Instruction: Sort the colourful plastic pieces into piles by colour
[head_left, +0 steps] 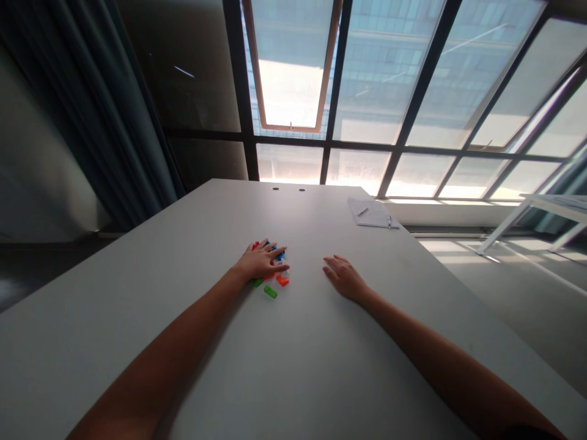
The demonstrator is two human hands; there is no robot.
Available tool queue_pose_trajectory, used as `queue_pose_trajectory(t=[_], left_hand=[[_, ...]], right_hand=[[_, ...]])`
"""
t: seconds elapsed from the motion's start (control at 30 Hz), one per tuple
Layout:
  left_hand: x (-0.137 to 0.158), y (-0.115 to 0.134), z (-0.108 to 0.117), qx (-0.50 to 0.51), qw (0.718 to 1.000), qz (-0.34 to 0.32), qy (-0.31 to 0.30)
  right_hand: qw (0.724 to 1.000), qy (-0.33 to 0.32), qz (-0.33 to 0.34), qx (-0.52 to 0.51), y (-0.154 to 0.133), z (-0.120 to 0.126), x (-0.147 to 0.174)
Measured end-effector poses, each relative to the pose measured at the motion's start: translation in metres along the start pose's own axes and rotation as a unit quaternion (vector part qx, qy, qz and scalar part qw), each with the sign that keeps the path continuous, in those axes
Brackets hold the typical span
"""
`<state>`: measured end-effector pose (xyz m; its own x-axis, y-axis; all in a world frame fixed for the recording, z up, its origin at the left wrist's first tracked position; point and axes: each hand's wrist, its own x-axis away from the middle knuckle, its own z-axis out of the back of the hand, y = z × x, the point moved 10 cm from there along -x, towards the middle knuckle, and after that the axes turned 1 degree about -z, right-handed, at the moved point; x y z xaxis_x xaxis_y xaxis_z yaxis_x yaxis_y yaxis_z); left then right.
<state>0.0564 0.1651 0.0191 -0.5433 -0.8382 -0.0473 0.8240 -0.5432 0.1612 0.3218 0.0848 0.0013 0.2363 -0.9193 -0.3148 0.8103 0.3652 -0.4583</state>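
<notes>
My left hand (261,261) lies with its fingers spread over a small heap of coloured plastic pieces, hiding part of it. Blue pieces (280,255) show past the fingertips, and a bit of red (255,245) peeks out at the far side. Close to the thumb sits an orange piece (282,280). A green piece (270,292) lies apart on the near side of the heap. To the right, my right hand (343,277) rests on the tabletop with fingers stretched out, holding nothing.
The white table (284,366) stretches toward a wall of windows. Near its far right edge lie sheets of paper (373,214) with a pen (363,211) on them. Two round holes are set near the far edge. A white-legged table (509,223) stands off to the right.
</notes>
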Motion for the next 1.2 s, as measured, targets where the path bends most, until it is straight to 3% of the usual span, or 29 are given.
queue_pose_trajectory(t=[0.2,0.5,0.6,0.7,0.8,0.9,1.2], left_hand=[[0.010,-0.021,0.011,-0.016,0.999,-0.005,0.028],[0.010,-0.017,0.014,-0.036,0.999,0.005,0.000],[0.013,0.001,0.022,-0.054,0.998,-0.009,0.021],[0.020,0.038,0.022,-0.067,0.995,-0.057,0.037],[0.033,0.081,0.007,-0.064,0.989,-0.136,0.018],[0.043,0.098,-0.008,-0.073,0.984,-0.161,-0.003],[0.037,0.053,0.003,-0.109,0.991,-0.071,0.027]], right_hand=[[1.000,0.002,0.013,0.013,-0.001,-0.001,0.000],[0.998,0.008,0.035,0.048,-0.006,0.001,0.004],[0.998,0.004,0.038,0.054,-0.007,0.000,0.004],[0.998,0.004,0.041,0.056,-0.008,0.000,0.004],[0.997,0.007,0.042,0.057,-0.008,0.000,0.003],[0.997,0.005,0.039,0.060,-0.008,0.000,0.002],[0.997,0.001,0.036,0.068,-0.010,0.000,0.002]])
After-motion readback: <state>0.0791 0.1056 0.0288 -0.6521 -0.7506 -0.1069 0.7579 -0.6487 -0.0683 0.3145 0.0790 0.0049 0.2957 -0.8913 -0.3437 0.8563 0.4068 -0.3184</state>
